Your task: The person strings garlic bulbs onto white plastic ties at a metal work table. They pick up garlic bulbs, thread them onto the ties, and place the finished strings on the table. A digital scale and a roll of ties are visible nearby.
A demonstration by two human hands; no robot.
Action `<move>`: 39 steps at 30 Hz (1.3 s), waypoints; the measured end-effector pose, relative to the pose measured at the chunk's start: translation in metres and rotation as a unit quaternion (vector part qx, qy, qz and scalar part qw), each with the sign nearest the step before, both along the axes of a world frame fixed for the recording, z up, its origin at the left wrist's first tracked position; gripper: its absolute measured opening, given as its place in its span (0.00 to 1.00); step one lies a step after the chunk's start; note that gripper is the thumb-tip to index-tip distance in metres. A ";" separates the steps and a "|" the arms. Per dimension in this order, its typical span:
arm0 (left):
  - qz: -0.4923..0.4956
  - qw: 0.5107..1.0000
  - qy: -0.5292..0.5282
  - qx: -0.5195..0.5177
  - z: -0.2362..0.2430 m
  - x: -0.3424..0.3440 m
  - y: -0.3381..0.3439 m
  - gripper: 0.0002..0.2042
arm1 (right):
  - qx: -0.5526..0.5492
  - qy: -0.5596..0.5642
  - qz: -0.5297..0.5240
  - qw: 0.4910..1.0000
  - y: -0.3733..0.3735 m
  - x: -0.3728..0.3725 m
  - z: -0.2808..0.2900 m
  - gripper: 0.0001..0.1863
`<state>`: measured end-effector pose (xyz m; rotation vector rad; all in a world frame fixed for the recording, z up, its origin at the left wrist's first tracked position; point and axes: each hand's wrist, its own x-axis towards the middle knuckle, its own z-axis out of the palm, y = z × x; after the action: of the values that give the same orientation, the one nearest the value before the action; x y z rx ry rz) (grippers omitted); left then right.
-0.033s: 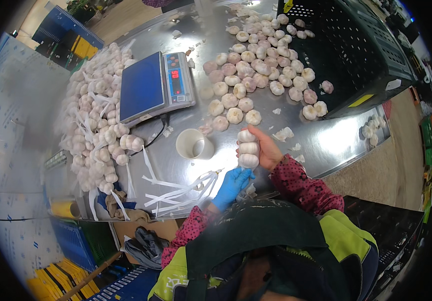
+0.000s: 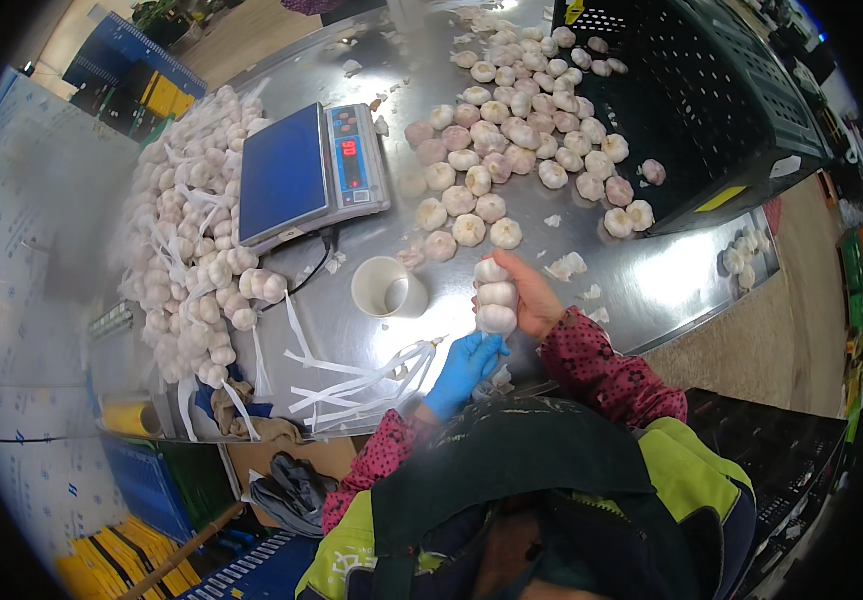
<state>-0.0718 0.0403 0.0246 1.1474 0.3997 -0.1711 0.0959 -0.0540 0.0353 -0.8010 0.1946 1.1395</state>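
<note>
Upright in my right hand [image 2: 533, 298] is a short stack of garlic bulbs [image 2: 496, 295], apparently in a tight white net sleeve. The bare fingers wrap round its right side and top. My left hand [image 2: 464, 375], in a blue glove, is closed at the lower end of this garlic net; the fingertips pinch there, and what lies between them is mostly hidden. Left of the glove, white net strips [image 2: 366, 385] fan out on the metal table [image 2: 591, 340]. A white cup [image 2: 389, 288] stands open-topped beyond them.
Loose garlic bulbs [image 2: 521, 130] spread across the far middle, partly into a tipped dark green crate [image 2: 751, 110] at right. A scale with a blue plate [image 2: 286, 170] stands left of centre, beside a heap of netted garlic [image 2: 186, 240]. Papery skins [image 2: 566, 267] litter the table.
</note>
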 end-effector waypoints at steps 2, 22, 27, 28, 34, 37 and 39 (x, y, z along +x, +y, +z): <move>0.021 0.996 0.020 -0.085 -0.011 0.003 0.005 0.15 | 0.012 -0.059 0.003 0.998 0.005 -0.002 -0.012 0.23; 0.100 0.894 0.057 -0.434 -0.071 0.061 0.005 0.15 | 0.011 -0.056 0.234 0.971 -0.110 -0.038 0.025 0.16; 0.156 0.930 0.068 -0.324 -0.031 0.070 -0.011 0.17 | -0.163 -0.656 0.045 0.735 -0.080 -0.034 0.031 0.22; 0.162 0.935 0.072 -0.308 -0.021 0.072 -0.012 0.18 | -0.193 -0.718 0.033 0.668 -0.079 -0.033 0.021 0.22; 0.180 0.926 0.065 -0.325 -0.039 0.073 -0.011 0.18 | -0.334 -0.641 0.195 0.663 -0.091 -0.028 -0.001 0.14; 0.236 0.874 0.133 -0.402 -0.013 0.078 -0.013 0.15 | -0.205 -0.448 0.235 0.838 -0.101 -0.026 0.009 0.21; 0.217 0.877 0.125 -0.410 -0.035 0.075 -0.004 0.16 | -0.211 -0.349 0.259 0.876 -0.105 -0.032 0.022 0.23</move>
<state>0.0028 0.0368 -0.0106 0.1754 0.7185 -0.0758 0.0640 -0.1594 0.0572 -1.6779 -0.4197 1.2386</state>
